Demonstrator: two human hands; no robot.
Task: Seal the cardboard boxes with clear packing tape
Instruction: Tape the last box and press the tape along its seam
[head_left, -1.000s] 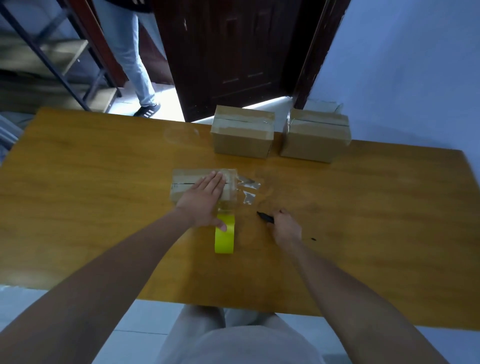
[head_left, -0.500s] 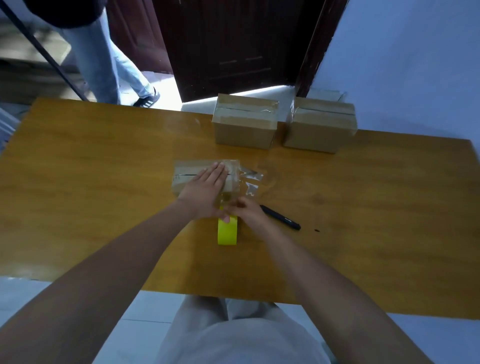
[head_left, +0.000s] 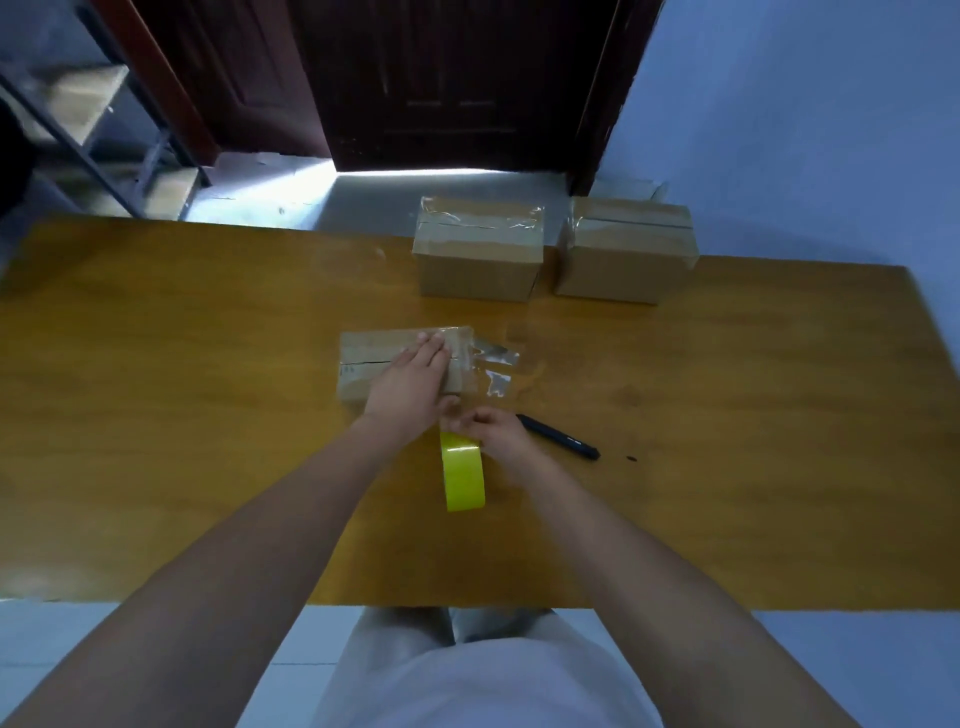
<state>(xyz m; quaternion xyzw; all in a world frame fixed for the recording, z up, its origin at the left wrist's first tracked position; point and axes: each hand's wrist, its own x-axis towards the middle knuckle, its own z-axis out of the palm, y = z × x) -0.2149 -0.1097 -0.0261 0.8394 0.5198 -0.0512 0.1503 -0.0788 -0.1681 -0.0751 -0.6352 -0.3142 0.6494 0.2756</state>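
A small flat cardboard box (head_left: 363, 364) lies in the middle of the wooden table (head_left: 208, 415). My left hand (head_left: 413, 379) presses flat on its top, fingers straight. Clear tape (head_left: 493, 364) hangs crumpled off the box's right end onto the table. A yellow roll of tape (head_left: 462, 475) stands on edge just in front of the box. My right hand (head_left: 493, 431) is at the far end of the roll, fingers curled there, pinching at the roll or the tape coming off it.
Two larger cardboard boxes (head_left: 480, 249) (head_left: 626, 249) with tape on top stand at the table's far edge. A black pen (head_left: 558, 436) lies right of my right hand. Behind the table are a dark door (head_left: 441, 78) and a metal shelf (head_left: 104, 130).
My right hand left the black pen on the table and moved left to the yellow roll. My left hand has stayed flat on the small box. The person in the background left view.
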